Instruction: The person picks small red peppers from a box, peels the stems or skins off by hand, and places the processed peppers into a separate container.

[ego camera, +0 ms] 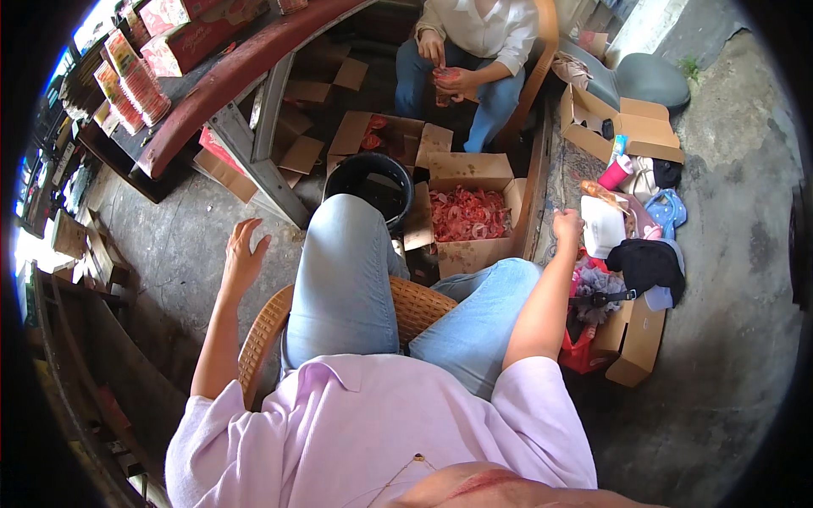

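Note:
My left hand [244, 253] hangs over the concrete floor beside my left knee, fingers apart and nothing in it. Past my right knee is my right hand [567, 226], its fingers curled; whether it holds something small cannot be seen. It is just left of a white box [602, 227] among bags and clothes. Between and beyond my knees stand a black bucket [401, 219] and an open cardboard box [470, 166] filled with crumpled red and clear plastic pieces [469, 213]. Another open cardboard box [348, 134] behind them holds some red plastic items [375, 133].
A co-worker [470, 44] sits opposite, both hands at a red, clear plastic item. At upper left, a table with a red edge [235, 70] carries stacked printed cups [136, 82]. A pink tumbler [615, 173], a black cloth [645, 263] and a red basket [581, 355] lie at right.

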Action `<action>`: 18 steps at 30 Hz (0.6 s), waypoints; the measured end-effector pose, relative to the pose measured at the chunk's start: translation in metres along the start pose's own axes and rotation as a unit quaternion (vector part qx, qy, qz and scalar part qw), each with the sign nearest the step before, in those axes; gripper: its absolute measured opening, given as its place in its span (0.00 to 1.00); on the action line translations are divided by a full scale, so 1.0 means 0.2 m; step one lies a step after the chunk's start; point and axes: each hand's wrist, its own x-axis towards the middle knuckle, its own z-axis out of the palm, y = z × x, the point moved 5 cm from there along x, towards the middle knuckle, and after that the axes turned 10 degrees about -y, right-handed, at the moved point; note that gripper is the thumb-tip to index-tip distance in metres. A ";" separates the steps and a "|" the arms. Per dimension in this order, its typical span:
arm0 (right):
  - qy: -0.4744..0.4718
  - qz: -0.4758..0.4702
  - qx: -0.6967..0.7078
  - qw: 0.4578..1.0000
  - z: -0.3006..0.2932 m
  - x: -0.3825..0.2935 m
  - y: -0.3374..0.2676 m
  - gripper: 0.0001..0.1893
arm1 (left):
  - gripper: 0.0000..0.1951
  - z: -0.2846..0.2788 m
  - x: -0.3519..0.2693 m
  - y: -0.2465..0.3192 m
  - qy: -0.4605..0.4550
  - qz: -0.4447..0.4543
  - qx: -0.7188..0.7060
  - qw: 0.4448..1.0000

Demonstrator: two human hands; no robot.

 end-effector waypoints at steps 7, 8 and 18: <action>-0.009 -0.104 -0.035 0.994 0.02 0.02 -0.05 0.26 | 0.20 -0.01 0.04 0.09 -0.014 0.028 -0.014 0.999; -0.011 -0.133 -0.027 0.991 0.02 0.02 -0.06 0.25 | 0.20 0.01 0.05 0.09 -0.017 0.039 -0.022 0.999; -0.056 -0.213 0.041 0.974 -0.54 -0.52 0.10 0.25 | 0.19 0.11 0.35 0.32 -0.039 0.149 -0.019 0.988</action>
